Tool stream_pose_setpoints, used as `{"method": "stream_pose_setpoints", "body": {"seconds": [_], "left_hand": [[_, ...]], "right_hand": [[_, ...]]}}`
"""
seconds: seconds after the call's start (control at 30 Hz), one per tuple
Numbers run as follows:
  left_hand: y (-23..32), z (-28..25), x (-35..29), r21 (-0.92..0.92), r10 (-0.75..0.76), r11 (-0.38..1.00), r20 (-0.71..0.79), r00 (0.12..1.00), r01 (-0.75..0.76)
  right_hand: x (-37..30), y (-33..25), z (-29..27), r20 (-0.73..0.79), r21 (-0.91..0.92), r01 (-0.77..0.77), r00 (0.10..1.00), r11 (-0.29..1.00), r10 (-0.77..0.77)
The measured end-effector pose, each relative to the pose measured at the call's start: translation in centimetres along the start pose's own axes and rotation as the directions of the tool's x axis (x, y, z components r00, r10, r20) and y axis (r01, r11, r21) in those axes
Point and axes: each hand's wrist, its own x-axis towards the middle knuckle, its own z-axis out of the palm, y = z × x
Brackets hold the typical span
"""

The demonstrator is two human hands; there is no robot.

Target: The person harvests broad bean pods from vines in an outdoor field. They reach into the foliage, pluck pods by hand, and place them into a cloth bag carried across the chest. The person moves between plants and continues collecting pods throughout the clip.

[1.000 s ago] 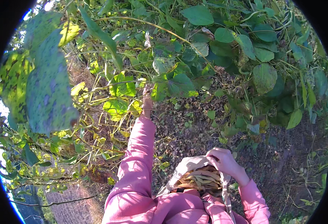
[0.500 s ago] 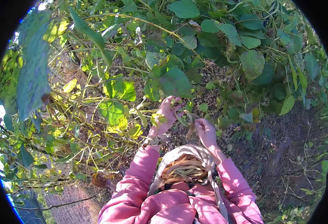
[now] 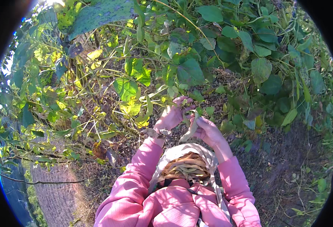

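R fingers (image 3: 204,123) clamped on pale pod (image 3: 190,131), L fingers (image 3: 182,100) apart, brn soil (image 3: 276,159), leafy vines (image 3: 191,72)

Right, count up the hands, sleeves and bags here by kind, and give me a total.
Hands: 2 (left hand, right hand)
Sleeves: 2, both pink
Bag: 1, pale
Total: 5
The pods in the bag overlap too much to count, so they are left out.

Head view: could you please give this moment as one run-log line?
left hand: near pod | right hand: holding pod | bag: open | bagged pods: piled
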Motion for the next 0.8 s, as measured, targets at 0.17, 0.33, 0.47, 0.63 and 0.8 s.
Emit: {"method": "stream_pose_setpoints", "body": {"seconds": [0.17, 0.33, 0.47, 0.63, 0.8], "left_hand": [[0.1, 0.7, 0.0, -0.118, -0.019, 0.993, -0.066, 0.998, 0.011], [-0.2, 1.0, 0.3, -0.047, 0.039, 0.998, -0.103, 0.994, -0.044], [-1.0, 0.4, 1.3, 0.014, 0.128, 0.992, -0.232, 0.964, -0.129], [-1.4, -0.6, 3.7, -0.121, 0.085, 0.975, -0.573, 0.815, -0.187], [0.2, -1.9, 5.3, -0.253, -0.028, 0.954, -0.606, 0.795, -0.159]], "right_hand": [[0.0, -1.0, -0.3, -0.072, -0.081, -0.079, 0.995, 0.994, 0.073], [2.6, -1.5, 0.4, -0.204, -0.196, -0.164, 0.971, 0.967, 0.124], [3.4, -1.0, 1.4, -0.218, -0.490, -0.147, 0.975, 0.859, 0.042], [1.2, 1.2, 2.3, -0.251, -0.667, -0.107, 0.964, 0.737, -0.087], [-1.9, 3.7, 2.9, -0.164, -0.982, -0.121, 0.924, 0.142, -0.345]]}}
